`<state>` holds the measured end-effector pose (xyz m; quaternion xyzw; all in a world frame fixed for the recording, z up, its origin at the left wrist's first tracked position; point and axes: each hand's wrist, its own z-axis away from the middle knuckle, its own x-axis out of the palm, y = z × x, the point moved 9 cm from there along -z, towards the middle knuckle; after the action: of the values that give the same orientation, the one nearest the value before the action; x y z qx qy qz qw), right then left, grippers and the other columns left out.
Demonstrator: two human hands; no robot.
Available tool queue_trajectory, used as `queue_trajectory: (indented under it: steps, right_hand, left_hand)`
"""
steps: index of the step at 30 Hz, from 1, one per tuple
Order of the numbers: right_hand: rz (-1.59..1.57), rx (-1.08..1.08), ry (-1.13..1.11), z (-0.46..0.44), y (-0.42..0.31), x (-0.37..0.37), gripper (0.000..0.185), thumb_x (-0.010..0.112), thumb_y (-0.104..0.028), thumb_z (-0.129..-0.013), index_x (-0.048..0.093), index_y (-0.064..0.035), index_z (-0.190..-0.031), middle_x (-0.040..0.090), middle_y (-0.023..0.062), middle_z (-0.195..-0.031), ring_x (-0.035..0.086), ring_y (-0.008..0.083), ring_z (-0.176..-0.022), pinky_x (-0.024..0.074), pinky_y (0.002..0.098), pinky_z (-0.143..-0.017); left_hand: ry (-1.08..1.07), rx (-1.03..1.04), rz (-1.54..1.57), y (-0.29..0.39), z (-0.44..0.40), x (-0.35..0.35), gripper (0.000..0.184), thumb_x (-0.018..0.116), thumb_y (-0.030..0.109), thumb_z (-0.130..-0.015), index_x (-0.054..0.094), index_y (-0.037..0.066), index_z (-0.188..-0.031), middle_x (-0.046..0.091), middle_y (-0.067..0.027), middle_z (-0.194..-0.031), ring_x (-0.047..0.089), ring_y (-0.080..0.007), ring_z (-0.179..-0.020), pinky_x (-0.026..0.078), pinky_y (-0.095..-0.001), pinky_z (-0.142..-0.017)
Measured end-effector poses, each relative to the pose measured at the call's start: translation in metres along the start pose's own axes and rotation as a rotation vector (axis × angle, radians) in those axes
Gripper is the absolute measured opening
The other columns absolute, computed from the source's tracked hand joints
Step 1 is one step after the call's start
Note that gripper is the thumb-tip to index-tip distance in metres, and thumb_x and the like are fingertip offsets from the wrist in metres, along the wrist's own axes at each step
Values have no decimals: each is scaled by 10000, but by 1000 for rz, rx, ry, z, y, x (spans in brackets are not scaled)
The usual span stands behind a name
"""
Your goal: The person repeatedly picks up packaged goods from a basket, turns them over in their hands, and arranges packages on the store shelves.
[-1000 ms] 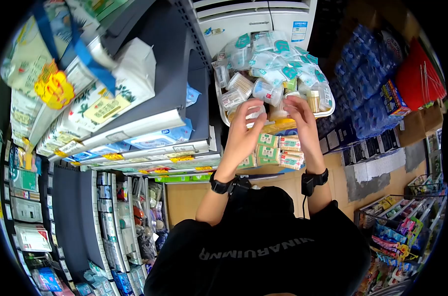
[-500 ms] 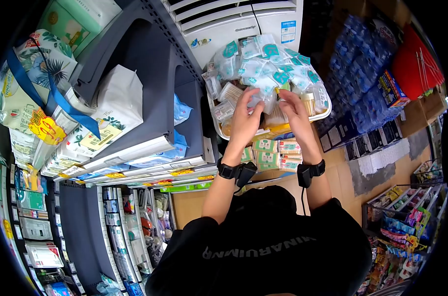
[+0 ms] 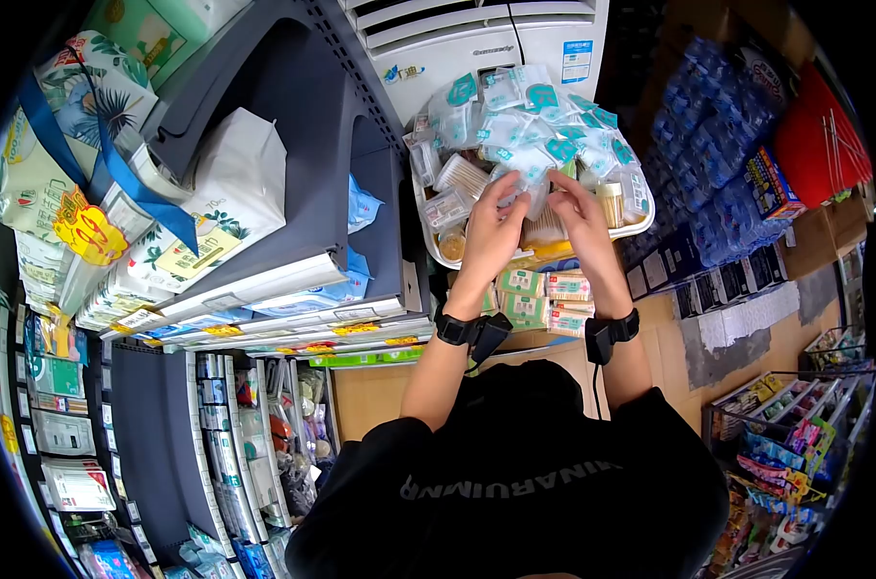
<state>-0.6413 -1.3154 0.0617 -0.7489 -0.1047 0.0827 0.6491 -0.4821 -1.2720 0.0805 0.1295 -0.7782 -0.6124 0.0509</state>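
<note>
My left hand (image 3: 493, 230) and my right hand (image 3: 581, 224) are over a white basket (image 3: 441, 253), their fingers bent toward each other. Between them is a clear plastic packet (image 3: 534, 200), and the fingertips of both hands appear closed on its sides. What the packet contains cannot be made out. Behind my fingers are heaped clear packets with teal labels (image 3: 544, 99). Packs of cotton swabs (image 3: 462, 177) lie left of my left hand, and a round tub of swabs (image 3: 610, 204) stands right of my right hand.
Green and red packs (image 3: 525, 309) are stacked below the basket. A white air unit (image 3: 438, 58) stands behind it. Grey shelving (image 3: 307, 145) with tissue packs (image 3: 221, 207) is close on the left. Shrink-wrapped bottles (image 3: 713, 145) stand to the right, and a wire rack (image 3: 795, 434) lower right.
The view has shifted slightly, so the basket and shelves sit a little further right. My hands stay at the packet, with the right fingers drawn a little closer to it.
</note>
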Motion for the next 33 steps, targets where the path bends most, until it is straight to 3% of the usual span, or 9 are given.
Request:
queue_trajectory:
  steps: [2, 10, 17, 23, 30, 33]
  right_hand:
    - [-15, -5, 11, 1, 1, 0, 486, 627, -172, -929, 553, -3, -1378, 643, 115, -1168, 579, 178, -1100, 444, 289, -937]
    - [-154, -13, 73, 13, -12, 2, 369, 591, -76, -947, 565, 25, -1301, 627, 137, -1233, 600, 196, -1180, 449, 306, -1003]
    - [-262, -60, 75, 23, -18, 5, 260, 581, -33, -952, 568, 33, -1203, 619, 113, -1179, 654, 205, -1095, 492, 304, -951]
    - [-332, -77, 168, 28, -3, -3, 153, 645, -75, -962, 576, 1, -1076, 624, 79, -1058, 655, 172, -986, 531, 289, -864]
    - [-409, -77, 215, 43, 1, -17, 159, 680, -31, -927, 540, -42, -1000, 622, 52, -964, 645, 131, -835, 543, 275, -811]
    - [-430, -65, 201, 53, -2, -27, 177, 678, -10, -913, 533, -54, -1005, 623, 50, -966, 634, 123, -838, 534, 267, -790]
  left_hand:
    - [-23, -90, 16, 0, 4, 1, 443, 629, 178, -950, 563, -32, -1335, 623, -208, -1261, 627, -264, -1138, 520, -360, -945]
    - [-37, -99, 107, 2, 15, 1, 456, 652, 169, -947, 538, 2, -1356, 602, -190, -1249, 626, -233, -1112, 529, -337, -896]
    - [-35, -94, 125, 13, 25, 0, 370, 651, 160, -953, 557, 43, -1292, 607, -153, -1193, 626, -191, -1054, 535, -298, -799]
    - [-69, 29, 32, 17, 34, 2, 307, 639, 156, -959, 577, 31, -1233, 618, -127, -1188, 650, -216, -1020, 535, -329, -812]
    - [-153, -4, -59, 26, 53, 6, 289, 627, 154, -967, 560, 30, -1220, 627, -137, -1183, 655, -221, -1024, 528, -337, -843]
    - [-136, -31, -6, 20, 60, 3, 259, 611, 167, -996, 538, 49, -1214, 650, -101, -1151, 636, -172, -1019, 505, -297, -841]
